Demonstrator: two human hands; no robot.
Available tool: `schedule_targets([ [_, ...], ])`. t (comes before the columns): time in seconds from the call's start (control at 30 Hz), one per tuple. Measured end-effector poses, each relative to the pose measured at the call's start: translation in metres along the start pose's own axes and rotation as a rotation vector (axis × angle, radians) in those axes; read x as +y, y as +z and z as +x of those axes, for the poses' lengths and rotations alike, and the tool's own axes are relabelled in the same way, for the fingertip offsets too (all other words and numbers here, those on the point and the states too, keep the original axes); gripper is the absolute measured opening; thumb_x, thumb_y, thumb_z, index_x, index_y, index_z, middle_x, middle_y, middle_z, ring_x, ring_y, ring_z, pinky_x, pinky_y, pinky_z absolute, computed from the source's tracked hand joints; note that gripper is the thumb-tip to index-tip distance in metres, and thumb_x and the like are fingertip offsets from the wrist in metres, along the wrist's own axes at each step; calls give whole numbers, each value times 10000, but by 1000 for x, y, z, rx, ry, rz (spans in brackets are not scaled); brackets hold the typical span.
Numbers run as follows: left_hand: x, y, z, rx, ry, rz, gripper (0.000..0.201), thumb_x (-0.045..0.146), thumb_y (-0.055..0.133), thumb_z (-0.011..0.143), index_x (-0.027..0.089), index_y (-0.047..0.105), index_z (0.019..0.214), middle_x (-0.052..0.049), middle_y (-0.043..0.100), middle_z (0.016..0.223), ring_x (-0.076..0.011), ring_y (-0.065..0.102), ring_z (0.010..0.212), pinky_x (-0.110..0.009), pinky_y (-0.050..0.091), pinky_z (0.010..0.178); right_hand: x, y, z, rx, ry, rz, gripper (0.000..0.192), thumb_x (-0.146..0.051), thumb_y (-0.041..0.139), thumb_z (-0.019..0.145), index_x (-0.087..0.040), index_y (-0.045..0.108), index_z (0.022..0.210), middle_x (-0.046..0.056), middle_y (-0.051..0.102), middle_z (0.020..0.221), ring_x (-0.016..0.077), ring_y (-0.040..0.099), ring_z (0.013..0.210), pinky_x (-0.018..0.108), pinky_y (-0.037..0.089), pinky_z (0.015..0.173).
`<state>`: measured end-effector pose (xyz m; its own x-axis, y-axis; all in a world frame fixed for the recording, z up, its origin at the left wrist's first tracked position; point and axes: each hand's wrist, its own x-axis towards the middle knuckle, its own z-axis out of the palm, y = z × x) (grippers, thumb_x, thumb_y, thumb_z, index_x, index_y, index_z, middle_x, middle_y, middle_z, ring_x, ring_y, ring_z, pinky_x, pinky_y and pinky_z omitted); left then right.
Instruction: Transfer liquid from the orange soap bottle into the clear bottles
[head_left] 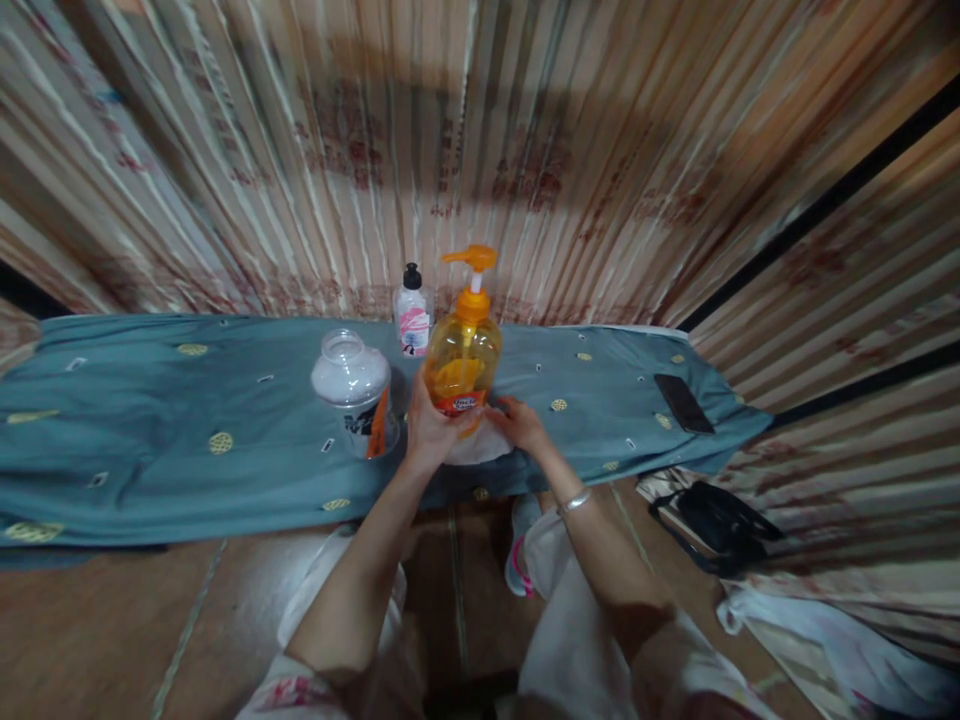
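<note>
A clear orange pump bottle (466, 350) with an orange pump head stands upright near the front of the covered table. My left hand (435, 428) is wrapped around its lower left side. On the bottle's other side, my right hand (523, 425) has its fingers bent against a white cloth (484, 447), which spreads below the bottle's base. Whether the cloth is fabric or tissue I cannot tell. To the left is an open clear plastic jar (351, 385) with a black and orange label. Behind stands a small clear bottle (413, 315) with a black cap and pink label.
A teal patterned cloth covers the long table (150, 400). A dark phone (683, 403) lies near its right end. Pleated curtains (420, 120) hang close behind and at the right. On the tiled floor at the right are a black bag (716, 525) and pale fabric (847, 640).
</note>
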<state>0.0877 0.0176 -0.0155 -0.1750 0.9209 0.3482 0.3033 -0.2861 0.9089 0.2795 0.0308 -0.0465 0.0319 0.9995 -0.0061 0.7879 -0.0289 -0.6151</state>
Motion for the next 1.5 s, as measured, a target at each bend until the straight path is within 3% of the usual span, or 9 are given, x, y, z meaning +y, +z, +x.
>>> schedule_targets([
  [0.17, -3, -2, 0, 11, 34, -10, 994, 308, 986, 590, 236, 482, 1444, -129, 667, 1395, -315, 665, 1296, -479, 571, 1098, -2, -6, 9, 51, -78, 98, 399, -324, 635, 911, -226, 678, 1296, 65, 816, 1061, 230, 775, 956, 360, 595, 850],
  [0.37, -4, -1, -1, 13, 15, 20, 970, 278, 971, 591, 242, 484, 1430, -109, 677, 1376, -303, 674, 1279, -461, 574, 1096, 12, -29, -3, 331, -15, 1, 522, -297, 700, 829, -169, 649, 1332, 193, 728, 1329, 326, 694, 1227, 513, 520, 1076],
  [0.53, -5, 1, -2, -6, -1, 14, 963, 308, 975, 571, 225, 494, 1401, -140, 657, 1403, -333, 645, 1324, -515, 544, 1133, -30, -71, -12, 369, -227, 203, 480, -531, 581, 954, -198, 671, 1289, 131, 784, 1173, 251, 753, 981, 437, 588, 931],
  [0.7, -2, 5, -3, -28, -15, -3, 932, 304, 969, 580, 223, 503, 1384, -139, 667, 1377, -331, 656, 1302, -510, 548, 1124, -102, -113, -3, 307, -447, 152, 611, -676, 703, 842, -240, 691, 1270, 36, 776, 1023, 180, 700, 811, 346, 575, 814],
  [0.8, -2, 6, -3, -7, -46, -3, 978, 298, 978, 572, 208, 477, 1407, -146, 667, 1369, -332, 660, 1294, -499, 555, 1112, -124, -118, 5, 326, -469, 95, 588, -708, 724, 809, -218, 736, 1135, 34, 760, 961, 189, 690, 837, 347, 556, 834],
  [0.97, -1, 5, -5, -40, -12, -18, 934, 314, 977, 588, 212, 500, 1384, -158, 659, 1368, -354, 643, 1299, -535, 545, 1113, -130, -101, 17, 386, -453, 237, 556, -724, 717, 801, -189, 738, 949, 28, 719, 846, 191, 674, 815, 331, 531, 796],
  [1.23, 13, -1, -8, -127, -53, -63, 881, 332, 964, 608, 205, 508, 1350, -124, 678, 1320, -313, 675, 1236, -483, 563, 1075, -143, -86, 33, 195, -462, 677, 516, -704, 801, 697, -212, 700, 817, -13, 677, 749, 133, 591, 692, 285, 495, 666],
  [1.4, 14, -5, -8, -149, -107, -54, 898, 306, 970, 598, 200, 493, 1351, -125, 691, 1301, -314, 692, 1208, -475, 576, 1049, -145, -96, 39, -54, -516, 712, 527, -693, 820, 694, -220, 705, 896, 27, 733, 911, 184, 686, 884, 345, 559, 846],
  [1.5, 12, -5, -5, -124, -73, -52, 872, 323, 969, 598, 207, 505, 1328, -119, 689, 1304, -314, 685, 1219, -479, 574, 1056, -141, -100, 42, -29, -519, 740, 632, -717, 861, 618, -235, 684, 987, 35, 742, 1019, 197, 695, 968, 364, 564, 905],
])
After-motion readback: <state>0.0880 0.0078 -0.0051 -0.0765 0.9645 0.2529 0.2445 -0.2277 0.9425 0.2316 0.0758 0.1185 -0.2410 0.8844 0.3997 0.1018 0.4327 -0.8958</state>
